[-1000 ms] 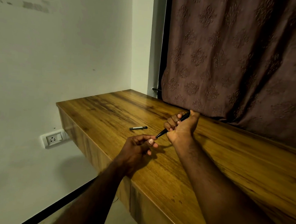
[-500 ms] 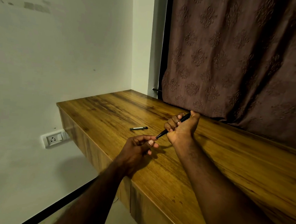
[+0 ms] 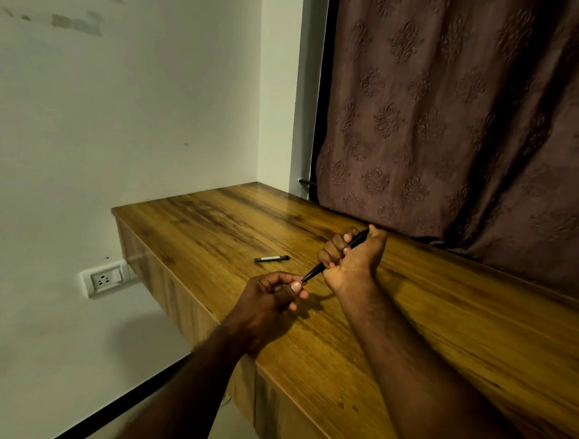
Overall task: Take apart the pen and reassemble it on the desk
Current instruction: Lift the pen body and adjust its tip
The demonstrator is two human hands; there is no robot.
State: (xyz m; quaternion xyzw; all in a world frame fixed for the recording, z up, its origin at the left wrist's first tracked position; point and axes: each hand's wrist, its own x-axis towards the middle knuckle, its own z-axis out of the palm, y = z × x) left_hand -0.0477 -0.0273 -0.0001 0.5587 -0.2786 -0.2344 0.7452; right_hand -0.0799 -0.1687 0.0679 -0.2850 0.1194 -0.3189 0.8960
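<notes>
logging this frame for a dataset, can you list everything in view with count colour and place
pen: 1, black, gripped in the right fist, tip toward the left hand
pen part: 1, dark with a pale band, lying on the desk left of the hands
desk: 1, brown wood grain, along the curtain
curtain: 1, brown, patterned, behind the desk
wall socket: 1, white, on the wall below the desk's left end
wall: 1, off-white, left
left hand: 1, fingertips pinched at the pen tip
right hand: 1, closed around the pen

1 head view, looking forward and down, close over the desk (image 3: 444, 330) corner
</notes>
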